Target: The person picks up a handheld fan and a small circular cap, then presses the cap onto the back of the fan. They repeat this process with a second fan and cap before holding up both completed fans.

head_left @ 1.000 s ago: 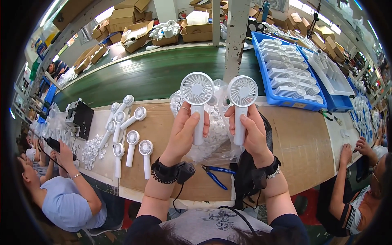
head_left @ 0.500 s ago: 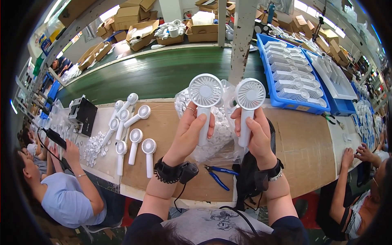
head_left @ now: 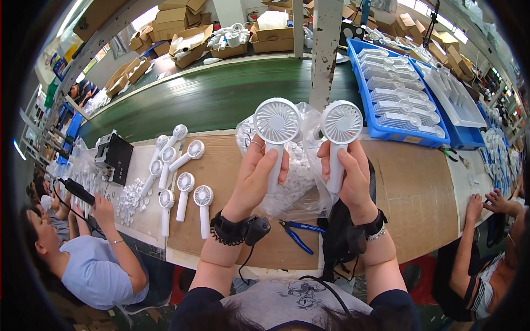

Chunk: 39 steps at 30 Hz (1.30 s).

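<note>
A white handheld fan (head_left: 277,121) stands upright in my left hand (head_left: 255,172), its round grille turned toward me. My right hand (head_left: 352,175) grips a second white handheld fan (head_left: 342,122) by its handle, tilted slightly. Both are held up over the table, side by side and a little apart. Behind them lies a clear plastic bag (head_left: 295,190) of small white parts. Several more white fans (head_left: 186,193) lie on the cardboard to the left. Blue-handled cutters (head_left: 300,238) rest near my wrists.
A green conveyor belt (head_left: 221,88) runs behind the table, with a metal post (head_left: 324,71) before it. Blue crates (head_left: 381,129) of white fan parts stand at the right. A black box (head_left: 115,159) and loose white pieces (head_left: 132,199) lie left. Co-workers (head_left: 99,265) sit on both sides.
The right fan has tipped a little and shifted slightly to the right. The left fan stays nearly where it was. The co-worker at the left has lowered the black tool slightly.
</note>
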### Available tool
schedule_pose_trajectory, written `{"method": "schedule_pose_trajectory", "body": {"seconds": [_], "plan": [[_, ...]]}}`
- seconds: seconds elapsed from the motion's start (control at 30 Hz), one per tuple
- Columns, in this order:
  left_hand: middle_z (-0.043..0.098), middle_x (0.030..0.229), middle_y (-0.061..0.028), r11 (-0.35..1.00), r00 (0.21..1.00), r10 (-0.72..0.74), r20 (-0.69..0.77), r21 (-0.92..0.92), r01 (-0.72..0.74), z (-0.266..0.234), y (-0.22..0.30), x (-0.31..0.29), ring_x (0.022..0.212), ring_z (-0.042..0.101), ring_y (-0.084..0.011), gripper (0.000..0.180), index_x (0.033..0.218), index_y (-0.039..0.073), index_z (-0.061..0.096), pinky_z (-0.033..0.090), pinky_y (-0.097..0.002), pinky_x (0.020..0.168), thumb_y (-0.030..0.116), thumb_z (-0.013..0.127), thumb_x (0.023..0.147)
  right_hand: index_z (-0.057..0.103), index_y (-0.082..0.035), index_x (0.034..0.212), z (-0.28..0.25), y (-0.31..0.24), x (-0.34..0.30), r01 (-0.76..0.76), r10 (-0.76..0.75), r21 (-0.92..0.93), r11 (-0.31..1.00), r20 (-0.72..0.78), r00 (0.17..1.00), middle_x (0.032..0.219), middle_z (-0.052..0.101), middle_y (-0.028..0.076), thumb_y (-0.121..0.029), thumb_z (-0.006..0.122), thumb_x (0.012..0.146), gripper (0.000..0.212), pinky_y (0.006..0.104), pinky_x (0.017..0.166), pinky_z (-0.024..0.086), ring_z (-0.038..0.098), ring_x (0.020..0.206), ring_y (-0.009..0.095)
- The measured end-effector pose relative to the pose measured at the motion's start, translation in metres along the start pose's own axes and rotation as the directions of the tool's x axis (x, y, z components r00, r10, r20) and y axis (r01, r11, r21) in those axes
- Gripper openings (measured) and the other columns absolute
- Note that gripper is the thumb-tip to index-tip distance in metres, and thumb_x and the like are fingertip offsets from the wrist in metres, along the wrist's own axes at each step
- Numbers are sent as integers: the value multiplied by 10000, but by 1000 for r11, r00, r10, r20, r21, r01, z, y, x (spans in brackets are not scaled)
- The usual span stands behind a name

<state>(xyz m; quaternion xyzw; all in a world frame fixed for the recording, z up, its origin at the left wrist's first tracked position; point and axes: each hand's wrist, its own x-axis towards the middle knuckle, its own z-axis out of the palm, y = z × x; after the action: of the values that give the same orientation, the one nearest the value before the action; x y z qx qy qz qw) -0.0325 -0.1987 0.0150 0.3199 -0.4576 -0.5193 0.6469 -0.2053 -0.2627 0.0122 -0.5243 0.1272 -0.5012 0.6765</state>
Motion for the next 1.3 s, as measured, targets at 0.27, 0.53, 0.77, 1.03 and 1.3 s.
{"method": "schedule_pose_trajectory", "body": {"seconds": [0.27, 0.53, 0.77, 1.03, 1.3], "plan": [[496, 810, -56, 1000, 1000, 14, 13, -8, -14, 0, 0, 0, 607, 450, -82, 386, 1281, 68, 286, 392, -209, 546, 144, 377, 913, 355, 5, 1185, 0, -1, -1, 16, -15, -34, 999, 11, 1000, 898, 524, 149, -212, 425, 857, 399, 221, 518, 413, 487, 588, 117], [493, 807, -53, 1000, 999, 24, 26, 4, -24, 0, 0, 1, 607, 444, -79, 393, 1284, 64, 285, 390, -208, 544, 139, 375, 909, 361, 7, 1175, 1, 0, -1, 7, -7, -48, 999, 13, 1000, 894, 525, 149, -211, 427, 853, 394, 221, 516, 411, 490, 591, 118], [490, 811, -45, 1000, 1000, 20, 0, 21, -20, 1, 2, 0, 617, 439, -74, 410, 1296, 55, 275, 389, -204, 543, 139, 375, 908, 361, 7, 1172, 1, 1, 0, 1, 0, -44, 999, 18, 1000, 894, 524, 149, -216, 431, 854, 395, 219, 516, 409, 489, 590, 117], [484, 829, -40, 999, 998, 39, 42, 1, -39, 0, 2, 0, 624, 432, -70, 417, 1300, 52, 272, 391, -203, 543, 143, 379, 907, 338, 3, 1202, 2, -1, -1, -6, 6, -14, 1000, 24, 1000, 904, 514, 137, -191, 419, 862, 400, 210, 540, 407, 473, 594, 94], [480, 818, -40, 1000, 1000, 19, 14, 19, -19, 1, 1, 0, 623, 431, -69, 415, 1296, 51, 277, 392, -202, 541, 148, 382, 906, 359, 5, 1175, 2, 0, -1, -1, 2, -41, 999, 21, 1000, 892, 521, 143, -212, 425, 858, 390, 219, 511, 406, 486, 591, 110]]}}
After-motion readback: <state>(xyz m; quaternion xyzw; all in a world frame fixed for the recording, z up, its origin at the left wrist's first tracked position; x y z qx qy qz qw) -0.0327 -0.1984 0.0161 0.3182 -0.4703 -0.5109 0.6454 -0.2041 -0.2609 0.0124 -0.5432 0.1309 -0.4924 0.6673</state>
